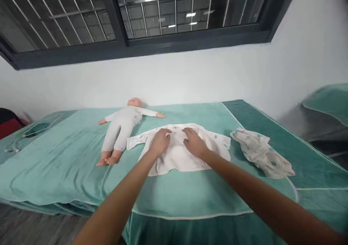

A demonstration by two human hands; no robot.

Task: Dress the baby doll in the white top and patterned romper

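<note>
1. Nearest, the bed (195,198) has a plush-looking green cover with pale piping; its front edge drops in soft folds.
2. The shirt (176,161) lies flat on the bed, right beneath both hands, its long axis running left to right along the spread sleeves. Neither hand is clearly nearer: they rest either side of its middle, close to the collar. The cloth is thin, white and matte, with a wavy lower hem and small prints on the sleeves.
3. The left hand (161,142) and right hand (194,142) lie palm down on it, fingers partly spread and lightly bent, thumbs apart; no pinched fold shows.
4. To the right, nearer the right hand, the printed garment (262,152) lies crumpled, slanting, soft and wrinkled.
5. To the left, nearer the left hand, the doll (123,120) lies on its back in white clothing, feet towards the viewer, arms out, its bare parts smooth.
6. Beyond stand a plain white wall (190,78) and a dark-framed window (195,44) with slim metal bars.
</note>
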